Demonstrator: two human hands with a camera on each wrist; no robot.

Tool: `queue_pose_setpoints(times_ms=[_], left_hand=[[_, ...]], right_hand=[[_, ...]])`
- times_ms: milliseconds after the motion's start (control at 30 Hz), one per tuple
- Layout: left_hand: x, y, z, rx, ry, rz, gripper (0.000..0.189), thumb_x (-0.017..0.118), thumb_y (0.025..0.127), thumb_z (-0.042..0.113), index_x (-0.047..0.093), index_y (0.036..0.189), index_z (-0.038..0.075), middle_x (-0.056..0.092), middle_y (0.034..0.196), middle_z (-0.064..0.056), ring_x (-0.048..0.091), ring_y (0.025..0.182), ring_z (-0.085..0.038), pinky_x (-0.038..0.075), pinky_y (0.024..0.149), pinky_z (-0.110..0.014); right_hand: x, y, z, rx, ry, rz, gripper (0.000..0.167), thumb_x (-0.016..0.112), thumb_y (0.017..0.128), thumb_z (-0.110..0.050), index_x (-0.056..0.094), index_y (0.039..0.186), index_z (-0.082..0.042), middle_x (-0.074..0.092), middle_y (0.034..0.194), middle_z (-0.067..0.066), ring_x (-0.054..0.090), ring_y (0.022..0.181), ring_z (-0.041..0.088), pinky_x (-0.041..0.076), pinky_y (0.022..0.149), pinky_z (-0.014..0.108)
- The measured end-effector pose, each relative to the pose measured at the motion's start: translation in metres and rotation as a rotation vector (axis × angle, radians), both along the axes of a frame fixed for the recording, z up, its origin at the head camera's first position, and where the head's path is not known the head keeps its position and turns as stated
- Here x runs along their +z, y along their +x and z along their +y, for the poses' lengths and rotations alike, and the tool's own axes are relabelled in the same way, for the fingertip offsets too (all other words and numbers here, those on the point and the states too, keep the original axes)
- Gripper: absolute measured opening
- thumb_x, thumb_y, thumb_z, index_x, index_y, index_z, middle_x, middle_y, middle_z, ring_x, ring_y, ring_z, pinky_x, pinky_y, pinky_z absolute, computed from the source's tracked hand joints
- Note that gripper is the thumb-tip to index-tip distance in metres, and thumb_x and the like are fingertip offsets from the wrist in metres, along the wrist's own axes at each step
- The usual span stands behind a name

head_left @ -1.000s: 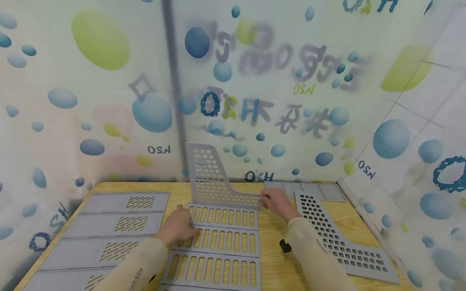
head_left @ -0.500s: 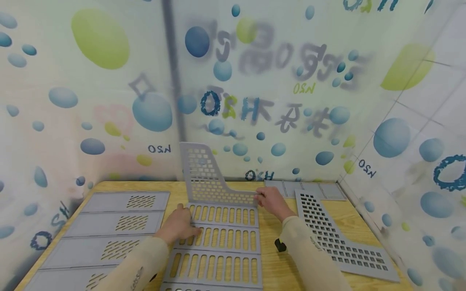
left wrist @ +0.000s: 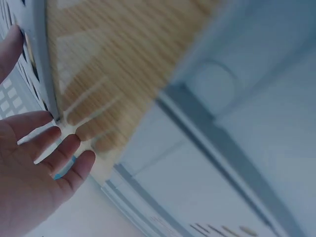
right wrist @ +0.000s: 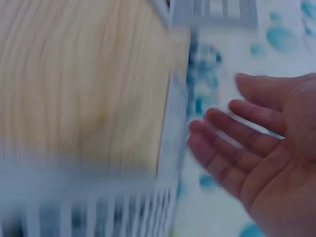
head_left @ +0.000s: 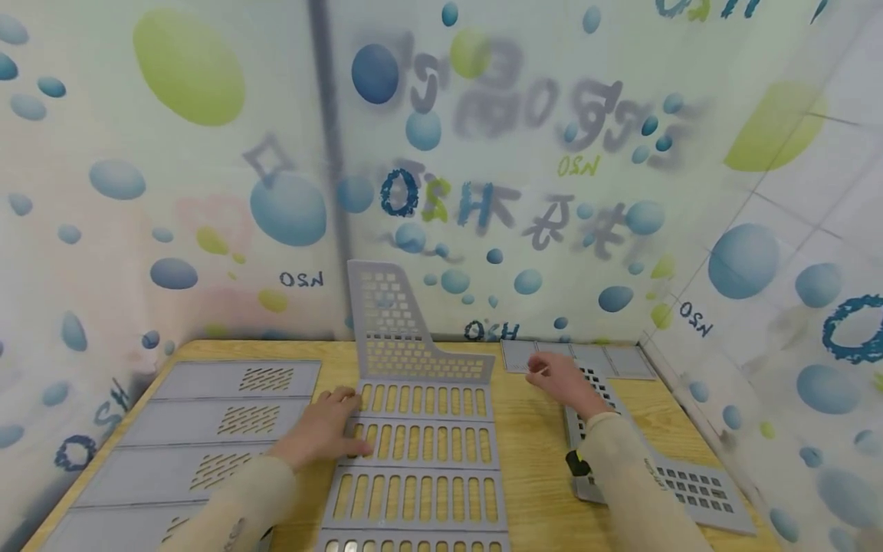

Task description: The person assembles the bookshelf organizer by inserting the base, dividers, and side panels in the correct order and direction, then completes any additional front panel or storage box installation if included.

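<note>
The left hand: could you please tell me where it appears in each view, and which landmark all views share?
Head: the left hand is low and left of centre, at the left edge of the slotted panel.
Left wrist: the left hand fills the lower left, its palm showing.
Right wrist: not in it; the hand there is the right hand.
Shared landmark: the wooden table.

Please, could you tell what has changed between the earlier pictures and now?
The right grip let go of the upright panel and moved right, towards the flat panel. The left grip stays at the left edge of the slotted panel; the upright panel stays standing at its far end.
</note>
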State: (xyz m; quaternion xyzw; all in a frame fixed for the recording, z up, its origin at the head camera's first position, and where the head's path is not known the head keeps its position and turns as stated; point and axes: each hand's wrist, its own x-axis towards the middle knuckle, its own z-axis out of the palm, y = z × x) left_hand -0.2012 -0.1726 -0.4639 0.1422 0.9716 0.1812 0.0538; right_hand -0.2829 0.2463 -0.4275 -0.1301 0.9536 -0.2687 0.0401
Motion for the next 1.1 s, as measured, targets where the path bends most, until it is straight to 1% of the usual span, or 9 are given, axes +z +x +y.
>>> queue_pose_setpoints(times_ms=[133, 267, 333, 433, 500, 700, 833, 933, 1100], left_hand=[[0.002, 0.003, -0.004, -0.019, -0.035, 0.009, 0.091, 0.085, 0.083, 0.048, 0.051, 0.146, -0.008, 0.044, 0.156, -0.027, 0.044, 0.133, -0.057, 0.041, 0.1, -0.074], [0.003, 0.005, -0.003, -0.001, -0.053, 0.0, 0.092, 0.086, 0.082, 0.047, 0.051, 0.147, -0.007, 0.045, 0.156, -0.025, 0.046, 0.132, -0.056, 0.042, 0.098, -0.073], [0.002, 0.005, -0.003, 0.003, -0.063, 0.003, 0.092, 0.086, 0.081, 0.047, 0.052, 0.147, -0.006, 0.046, 0.156, -0.024, 0.047, 0.131, -0.054, 0.043, 0.098, -0.072], [0.001, 0.005, -0.002, 0.004, -0.07, 0.008, 0.091, 0.086, 0.081, 0.047, 0.052, 0.147, -0.006, 0.046, 0.156, -0.023, 0.048, 0.131, -0.053, 0.044, 0.096, -0.071], [0.0, 0.005, -0.001, 0.003, -0.077, 0.01, 0.091, 0.086, 0.081, 0.048, 0.052, 0.147, -0.006, 0.046, 0.156, -0.023, 0.048, 0.131, -0.052, 0.045, 0.096, -0.07], [-0.001, 0.004, 0.0, -0.011, -0.084, 0.026, 0.091, 0.085, 0.081, 0.049, 0.053, 0.146, -0.006, 0.047, 0.156, -0.023, 0.049, 0.129, -0.051, 0.047, 0.094, -0.068], [-0.002, 0.002, 0.001, -0.019, -0.091, 0.029, 0.091, 0.085, 0.081, 0.049, 0.053, 0.147, -0.006, 0.047, 0.156, -0.023, 0.049, 0.13, -0.05, 0.047, 0.094, -0.068], [-0.002, 0.002, 0.001, -0.018, -0.094, 0.029, 0.091, 0.085, 0.081, 0.049, 0.052, 0.147, -0.006, 0.047, 0.156, -0.023, 0.048, 0.131, -0.051, 0.046, 0.095, -0.069], [0.001, 0.002, 0.001, -0.021, -0.091, 0.034, 0.091, 0.085, 0.082, 0.048, 0.052, 0.146, -0.007, 0.047, 0.156, -0.023, 0.048, 0.131, -0.051, 0.046, 0.094, -0.069]], right_hand=[[0.006, 0.011, 0.053, -0.089, 0.155, -0.1, 0.05, 0.072, 0.097, -0.02, 0.056, 0.13, 0.014, 0.061, 0.126, 0.033, 0.061, 0.113, 0.048, 0.054, 0.089, 0.055], [0.0, 0.021, 0.097, -0.189, 0.312, -0.235, 0.069, 0.081, 0.089, -0.032, 0.053, 0.122, 0.021, 0.061, 0.115, 0.035, 0.061, 0.103, 0.046, 0.053, 0.088, 0.054], [-0.005, 0.026, 0.111, -0.221, 0.34, -0.288, 0.08, 0.083, 0.087, -0.037, 0.049, 0.124, 0.026, 0.059, 0.117, 0.04, 0.061, 0.108, 0.051, 0.052, 0.094, 0.057], [-0.009, 0.03, 0.124, -0.241, 0.324, -0.33, 0.084, 0.082, 0.089, -0.04, 0.047, 0.125, 0.028, 0.058, 0.117, 0.041, 0.06, 0.11, 0.053, 0.05, 0.095, 0.059], [-0.011, 0.03, 0.128, -0.256, 0.293, -0.332, 0.078, 0.08, 0.09, -0.037, 0.048, 0.122, 0.027, 0.06, 0.112, 0.038, 0.062, 0.105, 0.05, 0.051, 0.092, 0.059], [-0.009, 0.029, 0.132, -0.311, 0.174, -0.269, 0.054, 0.076, 0.093, -0.031, 0.055, 0.11, 0.017, 0.062, 0.095, 0.023, 0.061, 0.087, 0.033, 0.052, 0.078, 0.047], [0.009, 0.03, 0.121, -0.317, 0.032, -0.176, 0.042, 0.07, 0.098, -0.027, 0.054, 0.114, 0.008, 0.062, 0.099, 0.022, 0.06, 0.087, 0.032, 0.049, 0.073, 0.042], [0.026, 0.03, 0.106, -0.237, -0.103, -0.082, 0.036, 0.066, 0.102, -0.022, 0.053, 0.12, 0.007, 0.067, 0.107, 0.022, 0.064, 0.091, 0.031, 0.052, 0.073, 0.04], [0.04, 0.031, 0.074, -0.033, -0.357, 0.134, 0.015, 0.064, 0.102, -0.004, 0.06, 0.112, 0.006, 0.071, 0.098, 0.019, 0.067, 0.078, 0.021, 0.051, 0.063, 0.031]])
